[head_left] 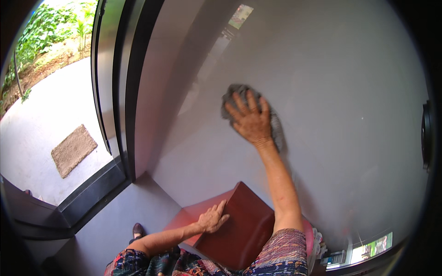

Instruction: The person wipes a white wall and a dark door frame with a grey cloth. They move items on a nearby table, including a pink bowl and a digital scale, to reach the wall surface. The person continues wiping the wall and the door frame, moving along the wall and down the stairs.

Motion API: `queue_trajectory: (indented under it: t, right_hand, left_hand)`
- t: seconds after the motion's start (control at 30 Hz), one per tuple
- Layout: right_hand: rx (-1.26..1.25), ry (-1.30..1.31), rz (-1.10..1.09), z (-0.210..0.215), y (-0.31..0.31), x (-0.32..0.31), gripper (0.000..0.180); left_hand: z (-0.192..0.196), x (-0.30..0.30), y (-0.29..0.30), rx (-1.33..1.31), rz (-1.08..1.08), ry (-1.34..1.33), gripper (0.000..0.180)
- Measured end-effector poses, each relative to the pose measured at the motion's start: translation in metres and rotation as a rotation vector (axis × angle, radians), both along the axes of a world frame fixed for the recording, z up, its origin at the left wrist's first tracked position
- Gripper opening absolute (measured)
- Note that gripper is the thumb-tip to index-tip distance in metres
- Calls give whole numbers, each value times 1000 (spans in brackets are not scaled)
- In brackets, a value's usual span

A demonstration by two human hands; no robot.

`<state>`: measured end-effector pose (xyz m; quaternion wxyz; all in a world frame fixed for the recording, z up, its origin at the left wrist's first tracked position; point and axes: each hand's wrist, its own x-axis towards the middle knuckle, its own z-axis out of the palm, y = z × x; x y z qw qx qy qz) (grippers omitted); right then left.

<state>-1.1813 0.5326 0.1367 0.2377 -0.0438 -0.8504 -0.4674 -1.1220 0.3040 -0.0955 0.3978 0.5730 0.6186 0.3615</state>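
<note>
The cloth (276,131) is grey against a pale grey wall (340,92). The seat (244,225) is dark red. The sleeves (283,253) carry a multicoloured woven pattern. The doormat (73,150) is tan, the door frame (131,83) black.

Tan doormat (73,149) lies on pale paving (41,124) outside, at left. Green plants (46,25) and bare soil border the paving at upper left. Dark door frame (131,87) runs top to bottom; dark threshold track (92,195) at its base. Grey floor (119,221) inside. One dark shoe (137,229) on the floor.
</note>
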Motion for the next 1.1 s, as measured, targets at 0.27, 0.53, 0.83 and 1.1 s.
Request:
queue_trajectory:
  t: [0.27,0.53,0.83,1.1]
  right_hand:
    - [205,223,-203,77,-5,135,62]
    - [223,155,-286,71,-18,231,60]
    - [215,226,-187,-9,-8,105,64]
    - [69,199,-81,-76,-6,16,63]
  left_hand:
    - [-6,-3,-2,14,25,-35,66]
    - [3,1,-1,8,13,-32,65]
    - [7,-1,-3,-13,23,-30,65]
    - [5,0,-1,-38,1,-63,67]
